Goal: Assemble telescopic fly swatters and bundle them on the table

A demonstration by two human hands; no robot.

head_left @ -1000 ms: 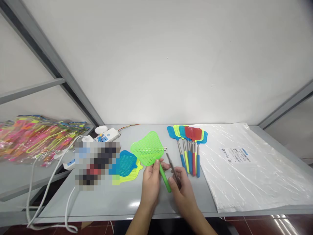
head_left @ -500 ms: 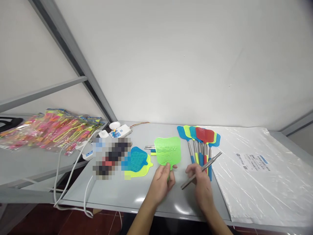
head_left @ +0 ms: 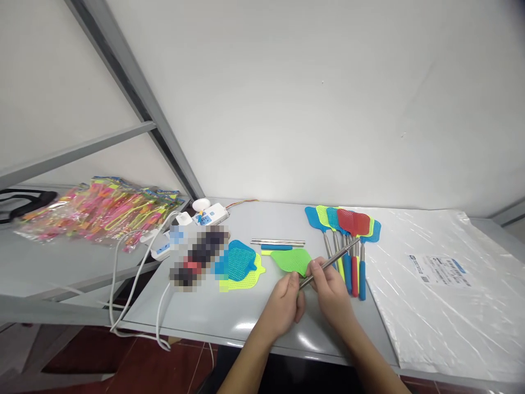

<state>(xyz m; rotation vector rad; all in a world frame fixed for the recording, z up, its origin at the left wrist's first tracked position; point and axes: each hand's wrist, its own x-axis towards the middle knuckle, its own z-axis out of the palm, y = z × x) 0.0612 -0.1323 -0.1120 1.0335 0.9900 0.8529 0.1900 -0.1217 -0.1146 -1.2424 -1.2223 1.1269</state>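
My left hand (head_left: 283, 306) is shut on a lime-green plastic fly swatter (head_left: 291, 261), whose mesh head tilts away over the table and whose handle is mostly hidden by my fingers. My right hand (head_left: 331, 290) grips a steel telescopic rod (head_left: 328, 264) that slants up to the right, its lower end next to the swatter's neck. Beyond the rod lies a fanned row of assembled fly swatters (head_left: 346, 241) in blue, yellow and red. Left of my hands, a blue swatter head (head_left: 240, 262) rests on a yellow one (head_left: 241, 284). Steel rods and a blue handle (head_left: 276, 247) lie behind the green head.
A large clear plastic sheet with a white label (head_left: 435, 290) covers the table's right side. At left stand a power strip (head_left: 209, 214), white cables, and a pixelated patch (head_left: 199, 257). Colourful bagged items (head_left: 98, 210) lie on a side shelf.
The green swatter head has tipped from upright to a low tilt. The steel rod has swung toward the swatter's neck, and my hands have closed together. The view has shifted, showing loose rods behind.
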